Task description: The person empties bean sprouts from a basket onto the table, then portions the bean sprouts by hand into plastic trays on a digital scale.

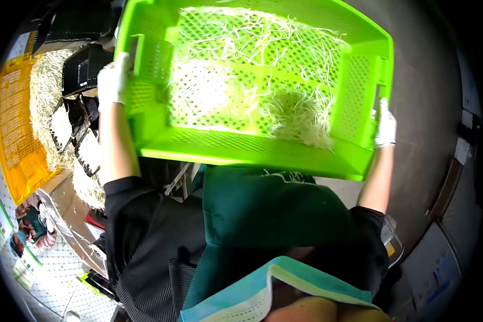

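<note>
Crate: green perforated plastic crate [247,156], held up in front of the body at both ends, its open side toward the camera.
Strands: pale shredded filler [301,121] inside, scattered thinly over the base, denser in a clump near the right corner closest to the body.
Done, by my reading: crate lifted and gripped at both ends; most of its base shows through the filler.
Left: loose strands and the clump remain inside; the crate is not set down. Further progress cannot be judged.
Left hand: white-gloved left hand [111,83] closed on the left end wall, beside the handle slot; some fingers hidden.
Right hand: white-gloved right hand [386,127] closed on the right end wall near its slot, thumb upright against the outside; other fingers mostly out of sight.
Crate to fingers: directly between the two hands, touching both; filler well inside, apart from the fingers.
Left-hand surroundings: yellow crate [17,134], straw-like filler [44,102], black box [86,68], cardboard box [70,221].
Body side: dark green apron [268,209] just below the crate.
</note>
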`<state>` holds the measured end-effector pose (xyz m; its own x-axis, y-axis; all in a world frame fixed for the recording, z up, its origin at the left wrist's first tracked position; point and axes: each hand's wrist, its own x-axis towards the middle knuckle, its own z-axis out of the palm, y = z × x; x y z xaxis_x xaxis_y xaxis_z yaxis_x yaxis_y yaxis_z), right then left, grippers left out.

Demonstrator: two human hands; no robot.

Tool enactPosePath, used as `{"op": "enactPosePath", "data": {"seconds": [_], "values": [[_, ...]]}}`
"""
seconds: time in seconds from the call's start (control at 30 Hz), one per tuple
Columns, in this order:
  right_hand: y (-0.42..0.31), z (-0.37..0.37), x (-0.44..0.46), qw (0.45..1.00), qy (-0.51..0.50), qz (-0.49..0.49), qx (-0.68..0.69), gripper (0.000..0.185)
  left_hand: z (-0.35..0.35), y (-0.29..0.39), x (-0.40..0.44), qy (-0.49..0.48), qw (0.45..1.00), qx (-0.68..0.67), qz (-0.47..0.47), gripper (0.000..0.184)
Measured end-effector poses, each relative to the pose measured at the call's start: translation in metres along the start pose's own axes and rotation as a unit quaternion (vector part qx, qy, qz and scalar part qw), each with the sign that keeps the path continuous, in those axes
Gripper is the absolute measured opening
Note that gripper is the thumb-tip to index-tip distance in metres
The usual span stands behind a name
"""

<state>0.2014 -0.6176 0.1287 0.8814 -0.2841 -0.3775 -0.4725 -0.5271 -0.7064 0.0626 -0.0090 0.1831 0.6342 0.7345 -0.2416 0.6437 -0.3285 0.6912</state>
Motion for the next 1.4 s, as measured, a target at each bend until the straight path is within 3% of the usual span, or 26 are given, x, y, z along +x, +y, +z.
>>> {"op": "enactPosePath", "data": {"seconds": [0.07,0.13,0.17,0.23,0.27,0.3,0.33,0.37,0.4,0.43,0.47,0.5,0.63,0.7,0.8,0.87,0.9,0.97,1.0,1.03,1.07,1.13,1.2,1.27,1.37,1.4], "values": [[0.024,-0.060,0.018,0.996,0.059,0.034,-0.057,0.060,0.052,0.009,-0.029,-0.051,0.982,0.178,0.027,0.056],[0.049,-0.152,0.068,0.978,0.109,0.057,-0.167,0.064,0.119,0.016,-0.047,-0.068,0.996,0.010,0.063,0.059],[0.028,-0.156,0.055,0.994,0.108,-0.024,0.017,0.066,0.130,0.033,-0.049,-0.072,0.995,0.009,0.071,0.060],[-0.020,-0.132,0.044,0.990,0.133,0.022,0.046,0.066,0.134,0.046,-0.027,-0.065,0.991,0.060,0.105,0.064],[-0.019,-0.121,0.060,0.992,0.128,0.011,0.003,0.065,0.117,0.054,-0.021,-0.053,0.995,0.054,0.072,0.065],[-0.031,-0.095,0.060,0.977,0.134,-0.071,-0.152,0.065,0.098,0.051,-0.011,-0.031,0.998,0.057,0.011,0.063],[-0.051,-0.060,0.045,0.977,0.136,-0.034,-0.162,0.065,0.077,0.037,-0.009,-0.007,1.000,-0.004,-0.024,0.060],[-0.064,-0.034,0.021,0.975,0.122,-0.108,-0.150,0.067,0.062,-0.018,0.017,0.021,0.996,-0.054,0.068,0.057],[-0.067,-0.016,0.003,0.986,0.108,-0.109,-0.064,0.065,0.057,-0.055,0.021,0.019,0.995,-0.092,0.034,0.057],[-0.066,-0.028,-0.003,0.980,0.105,-0.110,-0.127,0.063,0.051,-0.091,0.023,0.020,0.991,-0.130,0.000,0.057],[-0.066,-0.048,-0.006,0.970,0.098,-0.110,-0.193,0.061,0.063,-0.056,-0.019,0.048,0.996,-0.002,-0.072,0.056],[-0.060,-0.075,-0.002,0.978,0.102,-0.088,-0.159,0.058,0.088,-0.049,-0.039,0.017,0.993,-0.029,-0.114,0.053],[-0.047,-0.188,0.046,0.972,0.194,-0.029,-0.127,0.063,0.150,0.043,-0.085,-0.106,0.983,-0.114,-0.095,0.050],[-0.073,-0.163,0.044,0.976,0.181,-0.018,-0.121,0.064,0.143,0.052,-0.071,-0.094,0.983,-0.110,-0.108,0.050],[-0.104,-0.081,0.024,0.950,0.108,-0.127,-0.264,0.067,0.103,-0.035,-0.005,-0.002,0.978,-0.188,-0.088,0.050],[-0.105,-0.057,0.006,0.952,0.097,-0.183,-0.225,0.053,0.079,-0.103,0.009,0.004,0.980,-0.166,-0.110,0.050],[-0.101,-0.068,0.013,0.964,0.065,-0.197,-0.169,0.057,0.084,-0.094,-0.013,-0.008,0.984,-0.109,-0.140,0.051],[-0.112,-0.106,0.027,0.950,0.097,-0.131,-0.265,0.074,0.128,-0.047,-0.064,-0.073,0.953,-0.155,-0.251,0.052],[-0.112,-0.135,0.047,0.939,0.128,-0.126,-0.293,0.076,0.160,-0.063,-0.063,-0.100,0.973,-0.138,-0.154,0.050],[-0.105,-0.169,0.072,0.943,0.141,-0.090,-0.286,0.075,0.171,-0.012,-0.088,-0.111,0.974,-0.125,-0.151,0.047],[-0.098,-0.198,0.093,0.947,0.149,-0.052,-0.281,0.075,0.189,0.000,-0.094,-0.129,0.951,-0.246,-0.138,0.045],[-0.102,-0.189,0.089,0.954,0.137,-0.004,-0.267,0.069,0.176,0.014,-0.081,-0.154,0.970,-0.107,-0.156,0.046],[-0.129,-0.121,0.034,0.931,0.110,-0.027,-0.347,0.065,0.159,-0.034,-0.047,-0.093,0.967,-0.135,-0.196,0.046],[-0.101,-0.077,0.023,0.951,0.070,-0.181,-0.241,0.065,0.124,-0.086,-0.029,-0.014,0.975,-0.157,-0.156,0.048],[-0.125,-0.074,-0.017,0.960,0.066,-0.176,-0.206,0.057,0.103,-0.089,-0.054,-0.005,0.977,-0.075,-0.201,0.051],[-0.125,-0.088,-0.013,0.969,0.086,-0.155,-0.174,0.054,0.116,-0.056,-0.076,-0.003,0.960,-0.183,-0.211,0.049]]}}
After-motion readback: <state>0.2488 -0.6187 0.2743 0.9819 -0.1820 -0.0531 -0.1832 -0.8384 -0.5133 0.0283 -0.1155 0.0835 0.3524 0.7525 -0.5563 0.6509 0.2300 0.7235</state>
